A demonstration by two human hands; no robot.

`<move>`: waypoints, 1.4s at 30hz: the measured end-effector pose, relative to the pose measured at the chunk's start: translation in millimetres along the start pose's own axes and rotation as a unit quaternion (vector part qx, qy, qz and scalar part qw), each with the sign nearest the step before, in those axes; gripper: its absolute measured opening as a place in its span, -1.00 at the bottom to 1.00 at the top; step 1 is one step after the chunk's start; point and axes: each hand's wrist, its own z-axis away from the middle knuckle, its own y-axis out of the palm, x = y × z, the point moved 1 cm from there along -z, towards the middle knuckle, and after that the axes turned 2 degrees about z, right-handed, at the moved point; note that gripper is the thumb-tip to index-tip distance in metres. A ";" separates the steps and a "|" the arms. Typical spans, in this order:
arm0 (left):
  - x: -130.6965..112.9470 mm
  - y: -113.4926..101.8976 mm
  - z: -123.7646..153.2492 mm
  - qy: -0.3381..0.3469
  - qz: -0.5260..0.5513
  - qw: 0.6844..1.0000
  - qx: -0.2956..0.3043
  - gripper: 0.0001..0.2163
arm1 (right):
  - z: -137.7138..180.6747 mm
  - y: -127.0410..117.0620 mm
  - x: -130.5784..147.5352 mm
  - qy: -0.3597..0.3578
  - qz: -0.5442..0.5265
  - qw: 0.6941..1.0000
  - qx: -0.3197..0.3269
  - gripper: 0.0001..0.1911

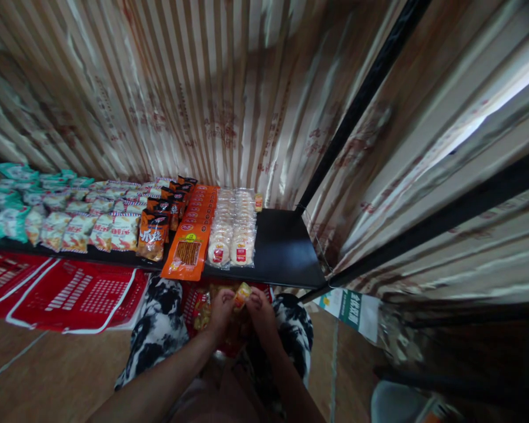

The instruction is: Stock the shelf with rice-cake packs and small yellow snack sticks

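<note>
Between my fingers is a small yellow snack packet, held over my lap. My left hand pinches its left side, and my right hand grips the right side. Below both hands a red basket sits between my knees, with several yellowish packets in it, partly hidden by my forearms. Just beyond, on the black shelf, stand two rows of clear-wrapped round white snacks. A similar small yellow packet stands at the back right of those rows.
Left along the shelf lie flat orange bags, orange-black bags, white bags and teal bags. Red baskets with white handles stand below. Black metal posts and corrugated sheeting rise behind and right.
</note>
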 end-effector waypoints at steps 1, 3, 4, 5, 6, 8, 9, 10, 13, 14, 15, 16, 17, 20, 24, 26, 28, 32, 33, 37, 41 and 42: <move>-1.2 3.0 0.6 0.006 0.005 1.000 0.007 -0.84 | -1.2 -1.6 2.5 -0.009 0.006 1.000 -0.009 -0.59; -5.2 9.0 1.8 0.020 -0.002 1.000 0.015 -0.84 | -3.0 -4.8 7.3 -0.026 0.015 0.999 -0.025 -0.66; -8.0 11.9 2.2 0.030 -0.018 0.999 0.017 -0.85 | -3.6 -6.5 9.8 -0.034 0.017 0.999 -0.032 -0.70; -11.0 14.8 2.5 0.042 -0.036 0.998 0.019 -0.86 | -4.1 -8.4 12.4 -0.041 0.018 0.998 -0.039 -0.72; -14.1 17.8 2.5 0.057 -0.055 0.997 0.021 -0.88 | -4.5 -10.6 15.2 -0.046 0.020 0.998 -0.048 -0.73; -19.5 23.6 2.1 0.087 -0.090 0.992 0.027 -0.92 | -5.6 -15.8 21.2 -0.056 0.024 0.996 -0.066 -0.75; -21.8 26.7 1.6 0.101 -0.107 0.989 0.032 -0.94 | -6.5 -18.8 24.3 -0.061 0.027 0.995 -0.072 -0.75; -24.0 29.9 1.1 0.112 -0.125 0.985 0.038 -0.95 | -7.7 -22.0 27.5 -0.064 0.031 0.994 -0.077 -0.76; -31.2 42.0 -0.1 0.129 -0.174 0.975 0.049 -0.93 | -13.4 -32.9 36.6 -0.074 0.055 0.992 -0.084 -0.76; -34.2 46.9 -0.5 0.128 -0.185 0.973 0.054 -0.92 | -15.9 -36.8 39.5 -0.077 0.063 0.991 -0.086 -0.76; -37.4 52.2 -0.8 0.125 -0.194 0.971 0.058 -0.91 | -18.6 -40.6 42.3 -0.081 0.069 0.990 -0.087 -0.75; -40.8 57.6 -1.2 0.122 -0.201 0.970 0.061 -0.90 | -21.4 -44.4 45.1 -0.086 0.070 0.990 -0.089 -0.74; -44.1 63.1 -1.8 0.120 -0.208 0.969 0.060 -0.89 | -24.4 -48.0 47.7 -0.093 0.069 0.989 -0.087 -0.74; -51.9 77.4 -4.9 0.131 -0.242 0.961 0.033 -0.89 | -33.9 -57.6 54.2 -0.121 0.050 0.987 -0.091 -0.72; -54.0 91.2 -11.2 0.145 -0.267 0.952 0.031 -0.91 | -46.3 -67.3 57.0 -0.142 0.052 0.982 -0.115 -0.70; -52.9 97.2 -15.2 0.143 -0.260 0.954 0.052 -0.90 | -51.3 -70.6 57.8 -0.142 0.068 0.980 -0.119 -0.69; -52.1 103.5 -20.2 0.136 -0.260 0.954 0.065 -0.90 | -55.4 -72.9 60.3 -0.146 0.087 0.978 -0.118 -0.67; -55.2 117.9 -32.2 0.106 -0.283 0.951 0.063 -0.89 | -64.2 -75.8 68.4 -0.155 0.119 0.973 -0.121 -0.65; -56.9 121.6 -35.3 0.099 -0.287 0.951 0.062 -0.88 | -67.2 -76.3 69.8 -0.153 0.123 0.973 -0.125 -0.64; -64.6 134.9 -45.9 0.088 -0.293 0.949 0.075 -0.82 | -82.1 -77.3 70.0 -0.155 0.127 0.970 -0.134 -0.60; -71.6 145.7 -53.3 0.076 -0.280 0.954 0.074 -0.81 | -97.4 -77.9 65.7 -0.173 0.165 0.959 -0.151 -0.54; -73.0 148.4 -54.8 0.070 -0.275 0.956 0.071 -0.81 | -100.9 -78.2 64.8 -0.175 0.177 0.955 -0.159 -0.53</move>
